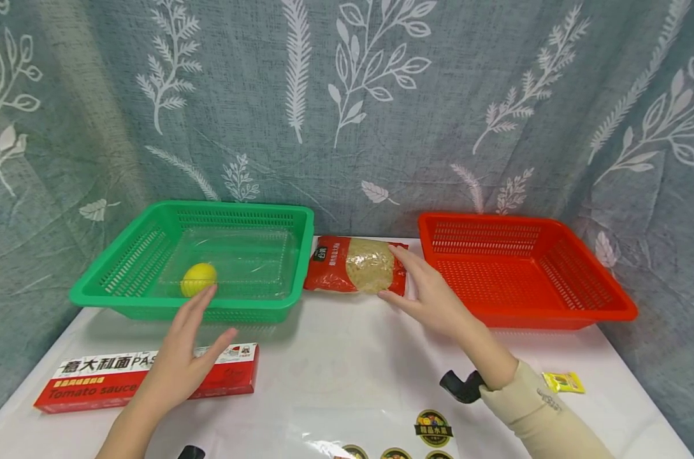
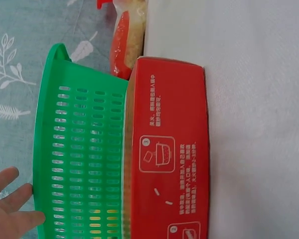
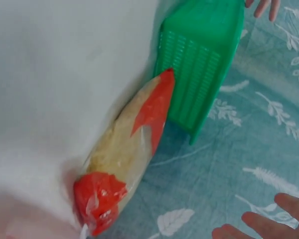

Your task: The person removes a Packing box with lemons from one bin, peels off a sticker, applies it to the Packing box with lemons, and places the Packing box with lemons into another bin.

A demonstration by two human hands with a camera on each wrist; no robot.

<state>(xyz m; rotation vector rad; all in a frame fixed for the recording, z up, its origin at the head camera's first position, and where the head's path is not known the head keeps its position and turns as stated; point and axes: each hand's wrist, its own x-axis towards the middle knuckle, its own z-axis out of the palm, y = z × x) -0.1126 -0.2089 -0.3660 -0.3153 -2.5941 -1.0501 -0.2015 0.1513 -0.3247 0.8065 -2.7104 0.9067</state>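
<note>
My right hand (image 1: 429, 293) hovers by the right end of a red and clear bag of pasta (image 1: 358, 264), thumb and fingers spread apart. From the right wrist, its fingers (image 3: 269, 226) appear away from the bag (image 3: 124, 149). The left hand (image 1: 180, 354), also spread, is over a red and white pasta box (image 1: 220, 376) marked "Tomato sauce", its fingertips at the front rim of a green basket (image 1: 192, 312). Inside that basket are a round yellow thing (image 1: 199, 279) and a clear plastic tray (image 1: 243, 255). The left wrist view shows the box (image 2: 169, 114) beside the basket's slotted wall.
A red basket (image 1: 524, 315) stands at the back right, close to my right forearm. A small yellow packet (image 1: 563, 382) lies on the right of the white table. Near the front is a clear sheet with round black and gold stickers (image 1: 433, 428). Behind hangs a patterned curtain (image 1: 369, 159).
</note>
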